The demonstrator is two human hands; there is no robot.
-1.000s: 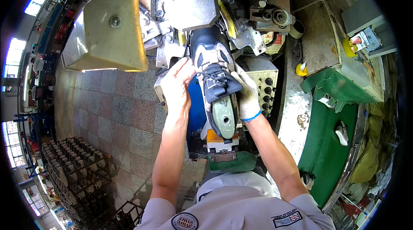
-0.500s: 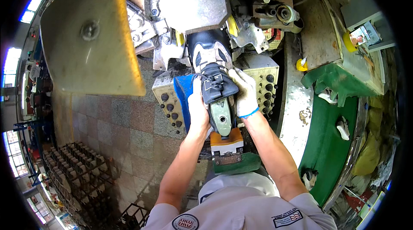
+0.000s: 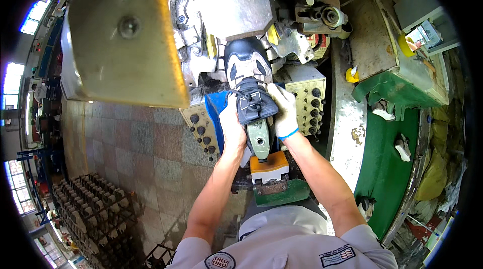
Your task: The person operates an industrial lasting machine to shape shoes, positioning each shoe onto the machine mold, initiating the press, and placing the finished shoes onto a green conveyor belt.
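A black-and-beige shoe upper (image 3: 247, 65) with dark laces sits on a green shoe last (image 3: 259, 138). Its black toe is up against a machine, just below a thick metal plate (image 3: 229, 5). My left hand (image 3: 233, 123) is wrapped round the upper's left side near the heel end, its fingers partly hidden. On the opposite side my right hand (image 3: 284, 108), in a white glove with a blue cuff, grips the upper. Metal jaws (image 3: 219, 63) flank the toe. Under the last's heel end stands an orange-topped support (image 3: 269, 162).
Control panels with black knobs (image 3: 316, 103) flank the shoe. A yellowed clear shield (image 3: 126, 58) hangs at the upper left. To the right, a green conveyor (image 3: 385, 168) carries several shoes. A rack of lasts (image 3: 93, 208) stands on the tiled floor at the lower left.
The view has shifted slightly, so the shield appears farther right. More of the shoe's toe shows, and the left metal jaws look changed in position. Both hands keep their hold.
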